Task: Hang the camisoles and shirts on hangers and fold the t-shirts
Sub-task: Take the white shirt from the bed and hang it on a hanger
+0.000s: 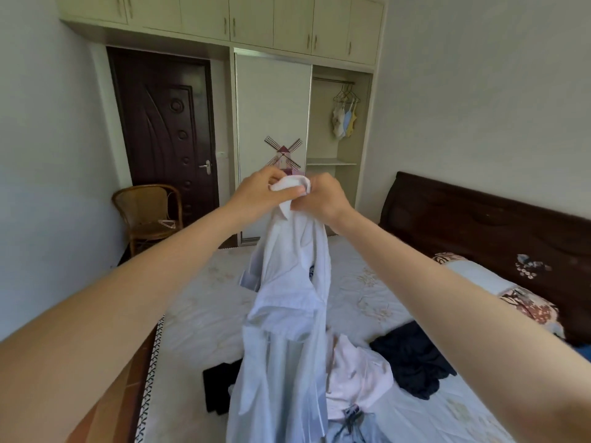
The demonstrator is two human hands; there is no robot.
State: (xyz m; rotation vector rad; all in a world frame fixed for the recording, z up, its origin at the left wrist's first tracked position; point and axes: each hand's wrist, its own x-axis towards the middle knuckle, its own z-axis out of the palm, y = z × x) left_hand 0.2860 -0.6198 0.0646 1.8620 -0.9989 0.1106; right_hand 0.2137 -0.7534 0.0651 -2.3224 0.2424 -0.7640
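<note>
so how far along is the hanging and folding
Done: three camisoles hang on the wardrobe rail. In hand: both hands, left hand and right hand, hold a white shirt up by its collar, no hanger visible in it. Left on the bed: pink shirt, dark garments.

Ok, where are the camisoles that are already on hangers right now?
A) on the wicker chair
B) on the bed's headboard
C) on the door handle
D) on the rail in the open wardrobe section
D: the camisoles hang from hangers on the rail in the open right-hand wardrobe section, while both hands, left hand and right hand, hold up the white shirt by its collar.
</note>
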